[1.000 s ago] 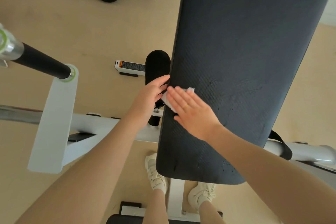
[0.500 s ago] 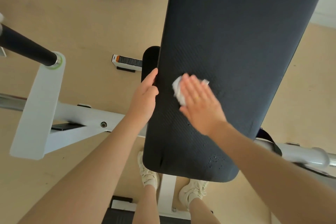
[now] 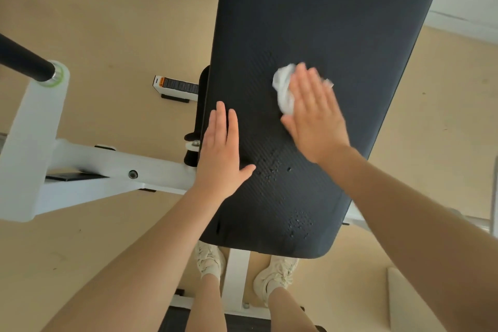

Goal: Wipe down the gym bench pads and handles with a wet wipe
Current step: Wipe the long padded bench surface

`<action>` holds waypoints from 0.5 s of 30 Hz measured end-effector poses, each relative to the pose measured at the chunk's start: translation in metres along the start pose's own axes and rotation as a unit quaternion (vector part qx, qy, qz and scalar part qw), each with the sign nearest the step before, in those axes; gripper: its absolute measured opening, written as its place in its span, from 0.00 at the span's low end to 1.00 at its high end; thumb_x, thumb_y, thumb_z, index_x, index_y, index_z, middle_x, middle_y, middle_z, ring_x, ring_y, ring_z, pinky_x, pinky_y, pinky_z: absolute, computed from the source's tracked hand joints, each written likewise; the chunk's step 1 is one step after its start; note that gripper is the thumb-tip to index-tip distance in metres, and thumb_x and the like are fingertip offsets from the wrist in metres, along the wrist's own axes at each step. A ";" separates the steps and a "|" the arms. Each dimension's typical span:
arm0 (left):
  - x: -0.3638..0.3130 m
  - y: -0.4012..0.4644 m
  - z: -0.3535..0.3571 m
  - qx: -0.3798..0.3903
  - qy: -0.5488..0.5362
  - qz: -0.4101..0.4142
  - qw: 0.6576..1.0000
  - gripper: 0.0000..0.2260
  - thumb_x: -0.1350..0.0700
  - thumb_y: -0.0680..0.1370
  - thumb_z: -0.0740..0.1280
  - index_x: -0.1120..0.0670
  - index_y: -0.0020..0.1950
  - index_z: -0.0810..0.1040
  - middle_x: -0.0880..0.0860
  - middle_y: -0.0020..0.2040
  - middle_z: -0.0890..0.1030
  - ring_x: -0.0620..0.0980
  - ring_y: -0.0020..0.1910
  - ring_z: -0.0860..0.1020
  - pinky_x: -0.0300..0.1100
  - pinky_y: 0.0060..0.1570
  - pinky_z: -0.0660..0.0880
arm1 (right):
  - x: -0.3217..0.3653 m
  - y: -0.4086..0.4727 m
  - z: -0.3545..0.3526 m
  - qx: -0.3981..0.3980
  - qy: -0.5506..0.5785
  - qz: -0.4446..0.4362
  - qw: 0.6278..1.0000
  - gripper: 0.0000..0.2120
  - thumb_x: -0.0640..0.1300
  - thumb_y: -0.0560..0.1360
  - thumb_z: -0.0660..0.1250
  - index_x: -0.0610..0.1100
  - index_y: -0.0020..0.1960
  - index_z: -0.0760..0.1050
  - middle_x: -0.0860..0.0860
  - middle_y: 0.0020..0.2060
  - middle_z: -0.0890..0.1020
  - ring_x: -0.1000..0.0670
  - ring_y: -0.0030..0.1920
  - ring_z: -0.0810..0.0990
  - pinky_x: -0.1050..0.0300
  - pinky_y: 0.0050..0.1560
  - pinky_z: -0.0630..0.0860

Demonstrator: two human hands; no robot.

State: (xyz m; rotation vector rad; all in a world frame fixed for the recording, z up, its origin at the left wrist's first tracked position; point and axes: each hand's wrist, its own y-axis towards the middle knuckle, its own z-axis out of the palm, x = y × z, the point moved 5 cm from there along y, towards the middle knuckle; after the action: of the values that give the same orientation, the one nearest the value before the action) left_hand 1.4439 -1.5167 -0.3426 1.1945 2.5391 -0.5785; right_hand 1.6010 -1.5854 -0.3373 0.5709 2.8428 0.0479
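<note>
Black textured bench pad [image 3: 323, 21], your left hand [image 3: 221, 153] flat at its left edge, your right hand [image 3: 315, 116] pressing a crumpled wet wipe [image 3: 283, 89] mid-pad, water droplets [image 3: 299, 221] near its lower end.

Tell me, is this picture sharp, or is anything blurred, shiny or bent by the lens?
Head view: soft daylight, no harsh shadows; the right hand and wet wipe look slightly motion-blurred; droplets glint on the bench pad; the wide lens bows the white frame near the edges.

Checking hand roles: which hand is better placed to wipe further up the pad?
Right. The right hand already presses the wipe flat on the pad; the left hand lies empty at its edge.
</note>
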 end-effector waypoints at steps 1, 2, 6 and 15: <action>-0.001 0.000 0.002 0.007 0.016 0.002 1.000 0.51 0.46 0.68 0.73 0.59 0.74 0.39 0.61 0.76 0.40 0.60 0.75 0.43 0.45 0.67 0.42 | 0.016 -0.018 0.008 0.011 -0.026 -0.045 0.999 0.32 0.54 0.77 0.46 0.36 0.74 0.45 0.43 0.74 0.53 0.43 0.74 0.54 0.48 0.72 0.46; -0.001 0.000 0.004 0.014 0.033 0.000 0.999 0.53 0.46 0.67 0.74 0.58 0.74 0.37 0.62 0.75 0.40 0.60 0.75 0.42 0.45 0.67 0.41 | 0.032 -0.039 0.016 0.026 -0.040 -0.092 0.995 0.33 0.55 0.77 0.47 0.38 0.74 0.43 0.45 0.74 0.51 0.44 0.74 0.53 0.48 0.72 0.45; -0.005 0.001 0.007 -0.001 0.085 -0.019 0.996 0.52 0.45 0.66 0.74 0.59 0.75 0.41 0.63 0.75 0.42 0.62 0.74 0.45 0.49 0.68 0.44 | 0.051 -0.091 0.031 0.045 -0.003 -0.213 0.976 0.30 0.55 0.78 0.50 0.41 0.74 0.47 0.48 0.73 0.51 0.47 0.74 0.54 0.49 0.72 0.45; -0.009 0.001 0.012 0.000 0.097 -0.049 0.994 0.53 0.45 0.67 0.73 0.58 0.75 0.39 0.61 0.75 0.38 0.61 0.75 0.42 0.49 0.71 0.46 | -0.041 -0.011 0.004 0.012 0.004 -0.021 1.000 0.31 0.56 0.79 0.45 0.38 0.75 0.47 0.43 0.75 0.54 0.43 0.74 0.53 0.50 0.72 0.45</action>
State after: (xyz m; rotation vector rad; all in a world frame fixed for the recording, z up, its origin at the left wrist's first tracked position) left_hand 1.4512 -1.5275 -0.3495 1.1831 2.7740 -0.5061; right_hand 1.6348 -1.6113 -0.3331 0.5166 2.8664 0.0077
